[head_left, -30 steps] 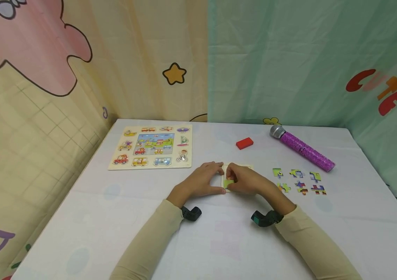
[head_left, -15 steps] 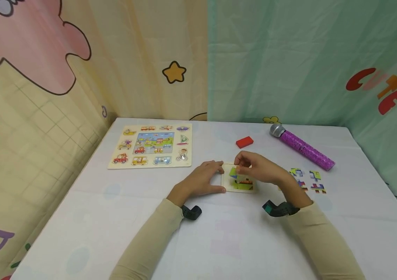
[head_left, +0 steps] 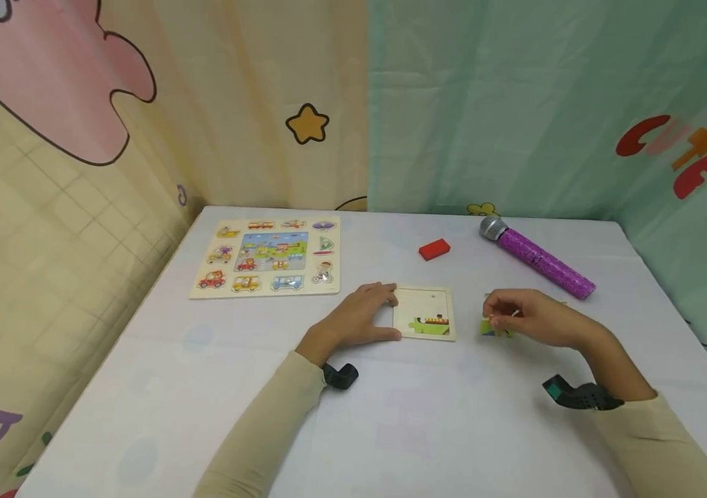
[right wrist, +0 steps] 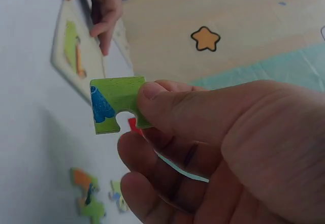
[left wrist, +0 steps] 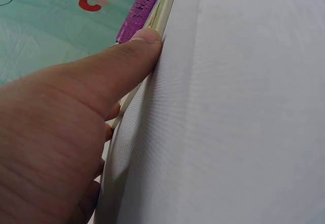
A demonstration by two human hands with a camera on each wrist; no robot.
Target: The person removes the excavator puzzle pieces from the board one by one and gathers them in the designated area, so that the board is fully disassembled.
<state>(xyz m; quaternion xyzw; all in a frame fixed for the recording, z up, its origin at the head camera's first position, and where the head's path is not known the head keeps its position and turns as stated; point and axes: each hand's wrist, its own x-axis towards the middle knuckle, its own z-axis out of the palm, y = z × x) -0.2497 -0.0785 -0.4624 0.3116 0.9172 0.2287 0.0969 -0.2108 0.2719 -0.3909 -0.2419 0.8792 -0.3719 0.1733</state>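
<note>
My left hand [head_left: 360, 315] holds a small wooden puzzle board [head_left: 416, 304] along its left side, fingers at the far corner and thumb [left wrist: 144, 36] on the near edge. A green piece with a red-and-yellow printed part [head_left: 433, 326] lies in the board's lower right. To the right of the board, my right hand [head_left: 534, 318] pinches a green jigsaw piece [right wrist: 112, 102] with a blue patch, above the table. Loose jigsaw pieces [right wrist: 90, 194] lie below it in the right wrist view; in the head view that hand hides most of them.
A larger peg puzzle board [head_left: 328, 282] with vehicles lies at the back left. Behind the small board sits a red block [head_left: 434, 250]. A glittery purple microphone [head_left: 543, 263] lies at the back right. Curtains stand behind the white table [head_left: 428, 415].
My right hand has moved from over the small board to the right, carrying the green-and-blue piece beside the loose pieces. My left hand stays at the board's left side.
</note>
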